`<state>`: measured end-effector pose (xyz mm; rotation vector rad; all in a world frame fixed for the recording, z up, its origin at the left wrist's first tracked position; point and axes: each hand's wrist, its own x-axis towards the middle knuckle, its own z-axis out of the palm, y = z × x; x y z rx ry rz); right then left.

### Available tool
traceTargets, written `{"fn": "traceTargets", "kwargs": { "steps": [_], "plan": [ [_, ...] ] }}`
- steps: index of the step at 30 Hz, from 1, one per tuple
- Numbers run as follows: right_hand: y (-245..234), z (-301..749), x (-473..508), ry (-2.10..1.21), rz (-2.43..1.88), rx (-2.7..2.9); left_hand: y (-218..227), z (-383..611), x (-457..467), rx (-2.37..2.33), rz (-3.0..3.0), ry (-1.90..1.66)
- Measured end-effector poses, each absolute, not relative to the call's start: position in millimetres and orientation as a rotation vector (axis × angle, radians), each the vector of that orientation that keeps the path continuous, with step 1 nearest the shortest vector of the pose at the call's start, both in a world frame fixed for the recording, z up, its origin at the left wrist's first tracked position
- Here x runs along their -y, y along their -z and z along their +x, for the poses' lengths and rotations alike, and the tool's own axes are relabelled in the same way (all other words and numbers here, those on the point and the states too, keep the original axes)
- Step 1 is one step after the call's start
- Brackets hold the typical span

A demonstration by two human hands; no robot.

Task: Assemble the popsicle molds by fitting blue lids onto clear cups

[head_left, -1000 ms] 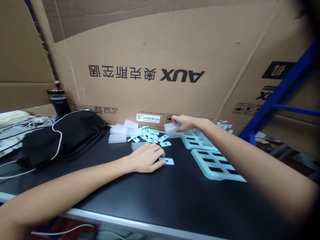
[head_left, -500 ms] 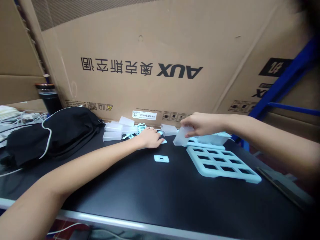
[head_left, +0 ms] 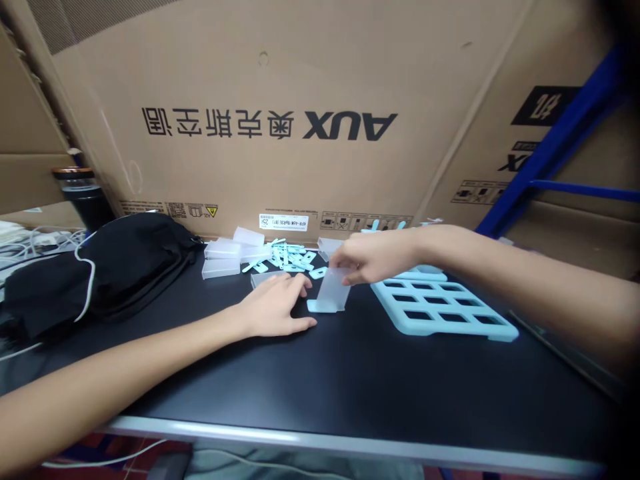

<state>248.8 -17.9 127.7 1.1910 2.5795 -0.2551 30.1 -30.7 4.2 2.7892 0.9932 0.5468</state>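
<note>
While the right hand [head_left: 356,259] pinches a translucent box [head_left: 333,291] near its upper end, thumb against fingers, the left hand [head_left: 275,305] is released, with thumb and fingers spread and nothing gripped. The held box leans slightly, its lower end at a light-blue plate [head_left: 320,306] on the black tabletop [head_left: 310,387]; whether the box bears on the plate or only overlaps it, cannot tell. The plate's left edge lies just beside the gap between left thumb and index finger.

Surroundings: a grey translucent case [head_left: 261,278] lies behind the left hand, which partly hides it. Further back, a heap of light-blue pieces [head_left: 290,255] sits beside a cluster of 4 clear boxes [head_left: 221,268]. Another clear box [head_left: 325,246] is partly covered by the right hand. To the right: a light-blue rack [head_left: 407,327] with 9 openings; the right forearm blocks much of a second rack [head_left: 425,274] behind it. Far left: black bag [head_left: 110,260], dark bottle [head_left: 87,203].
</note>
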Motion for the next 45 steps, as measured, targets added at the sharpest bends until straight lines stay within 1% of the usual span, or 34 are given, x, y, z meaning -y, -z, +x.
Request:
{"fn": "traceTargets", "kwargs": {
  "steps": [10, 14, 18, 20, 25, 34, 42, 45],
  "plan": [
    [-116, 224, 19, 0.194, 1.184, -2.604, 7, 31, 16, -0.842, 2.664, -0.631],
    [-116, 224, 21, 0.333, 1.189, -2.603, 10, 27, 14, -0.785, 2.623, -0.65],
    [-103, 228, 27, 0.443, 1.18, -2.713, 12, 24, 11, -0.776, 2.629, -0.655],
    [-92, 231, 31, 0.411, 1.176, -2.818, 12, 24, 10, -0.772, 2.615, -0.656],
    [-71, 236, 39, 0.201, 1.135, -2.998, 13, 23, 10, -0.767, 2.6, -0.668],
    [-79, 232, 44, 0.208, 1.139, -2.958, 11, 24, 16, -0.754, 2.622, -0.685],
    [-73, 224, 57, 0.103, 1.261, -2.983, 11, 24, 15, -0.762, 2.638, -0.716],
    [-81, 229, 54, 0.273, 1.23, -2.938, 7, 24, 20, -0.771, 2.617, -0.683]
  ]
}}
